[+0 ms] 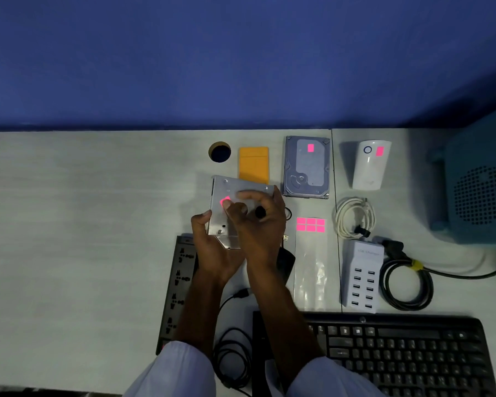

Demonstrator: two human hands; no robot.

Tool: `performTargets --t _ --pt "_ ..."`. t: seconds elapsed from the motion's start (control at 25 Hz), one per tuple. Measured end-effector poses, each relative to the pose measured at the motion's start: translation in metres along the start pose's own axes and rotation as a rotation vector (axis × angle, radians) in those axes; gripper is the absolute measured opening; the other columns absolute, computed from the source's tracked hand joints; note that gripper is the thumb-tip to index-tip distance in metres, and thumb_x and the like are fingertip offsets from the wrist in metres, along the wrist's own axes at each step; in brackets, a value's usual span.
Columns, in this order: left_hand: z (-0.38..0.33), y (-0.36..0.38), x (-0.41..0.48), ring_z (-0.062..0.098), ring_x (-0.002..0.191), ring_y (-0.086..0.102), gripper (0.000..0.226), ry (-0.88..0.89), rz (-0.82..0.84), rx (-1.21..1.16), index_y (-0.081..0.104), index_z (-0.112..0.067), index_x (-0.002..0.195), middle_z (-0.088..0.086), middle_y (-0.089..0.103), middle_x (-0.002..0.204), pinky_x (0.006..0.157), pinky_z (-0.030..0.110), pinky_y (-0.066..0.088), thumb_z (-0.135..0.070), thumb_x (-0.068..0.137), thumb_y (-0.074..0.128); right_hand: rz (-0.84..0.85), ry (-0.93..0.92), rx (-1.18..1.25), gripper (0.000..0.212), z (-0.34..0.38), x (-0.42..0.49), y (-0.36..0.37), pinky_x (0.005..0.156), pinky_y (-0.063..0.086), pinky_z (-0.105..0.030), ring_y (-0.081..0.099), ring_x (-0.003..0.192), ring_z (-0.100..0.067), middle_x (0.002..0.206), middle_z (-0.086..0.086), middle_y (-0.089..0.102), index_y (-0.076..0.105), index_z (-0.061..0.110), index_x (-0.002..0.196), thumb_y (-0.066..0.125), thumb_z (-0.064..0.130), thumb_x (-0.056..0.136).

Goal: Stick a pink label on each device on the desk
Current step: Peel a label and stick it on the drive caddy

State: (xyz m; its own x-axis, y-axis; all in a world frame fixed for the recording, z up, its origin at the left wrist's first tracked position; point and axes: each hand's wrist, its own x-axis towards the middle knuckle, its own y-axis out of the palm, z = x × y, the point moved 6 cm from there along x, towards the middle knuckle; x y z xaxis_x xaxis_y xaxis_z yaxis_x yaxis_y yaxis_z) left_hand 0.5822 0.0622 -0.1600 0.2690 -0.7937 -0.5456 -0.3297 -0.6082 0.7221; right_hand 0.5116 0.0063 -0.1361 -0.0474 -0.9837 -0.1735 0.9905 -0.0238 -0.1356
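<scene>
**Desk:** How far along is the labelling?

**Photographer:** Two are done. The hard disk drive, at 1 o'clock from the hands, and the white plug-in unit, at 2 o'clock, are both tagged pink. A third is under way on the slim silver drive, held tilted just above the middle of the desk.

**Desk:** What's left?

**Photographer:** By my reading, the orange case at 12 o'clock, the USB charger at 4, the keyboard at 5 and the power strip at 7 show no tag. Six labels wait on the label sheet at 3 o'clock.

**Desk:** And the hands?

**Photographer:** The left hand grips the drive's lower left corner, with the thumb along its edge. The right hand is bent over the drive's face, thumb tip on the pink label. I cannot tell whether it is pressing or pinching.

**Desk:** How does the label look?

**Photographer:** It is a small, vivid pink rectangle on bare metal, left of the plate's centre, and the thumb covers part of it.
</scene>
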Motion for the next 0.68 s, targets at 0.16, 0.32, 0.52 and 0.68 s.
performTargets --t 0.16,0.32,0.52,0.68 --pt "-0.002 -0.012 0.004 0.021 0.098 0.063 0.054 -0.009 -0.009 0.077 0.063 -0.011 0.109 0.006 0.065 0.102 0.086 0.030 0.048 -0.045 0.067 0.070 0.001 0.195 0.087 0.051 -0.007 -0.002 -0.002 0.078 0.060 -0.034 0.064 0.094 -0.009 0.105 0.006 0.063 0.058 0.032 0.099 0.093 0.031 0.062" --pt "-0.023 -0.015 0.004 0.019 0.094 0.065 0.041 0.136 -0.182 0.327 0.066 -0.013 0.105 0.000 0.071 0.094 0.072 0.022 0.054 -0.040 0.075 0.062 0.182 0.232 0.045 0.061 -0.013 -0.001 -0.001 0.083 0.051 -0.014 0.060 0.103 -0.003 0.118 0.006 0.061 0.058 0.019 0.121 0.090 0.019 0.069" --pt "-0.055 -0.026 0.028 0.031 0.134 0.046 0.077 0.599 -0.582 1.497 0.049 -0.029 0.143 0.011 0.047 0.147 0.104 0.043 0.045 -0.063 0.076 0.064 0.059 0.308 0.062 0.039 -0.036 0.000 -0.028 0.087 0.056 -0.024 0.068 0.101 -0.016 0.112 -0.003 0.069 0.062 0.015 0.115 0.080 0.012 0.081" --pt "-0.054 -0.041 0.052 0.042 0.141 0.031 0.097 0.602 -0.749 1.827 0.043 -0.023 0.146 0.021 0.028 0.157 0.106 0.058 0.032 -0.078 0.067 0.056 0.002 0.313 0.098 0.030 -0.043 -0.008 -0.044 0.080 0.053 -0.016 0.068 0.094 -0.006 0.103 -0.004 0.072 0.064 0.014 0.111 0.073 0.005 0.084"
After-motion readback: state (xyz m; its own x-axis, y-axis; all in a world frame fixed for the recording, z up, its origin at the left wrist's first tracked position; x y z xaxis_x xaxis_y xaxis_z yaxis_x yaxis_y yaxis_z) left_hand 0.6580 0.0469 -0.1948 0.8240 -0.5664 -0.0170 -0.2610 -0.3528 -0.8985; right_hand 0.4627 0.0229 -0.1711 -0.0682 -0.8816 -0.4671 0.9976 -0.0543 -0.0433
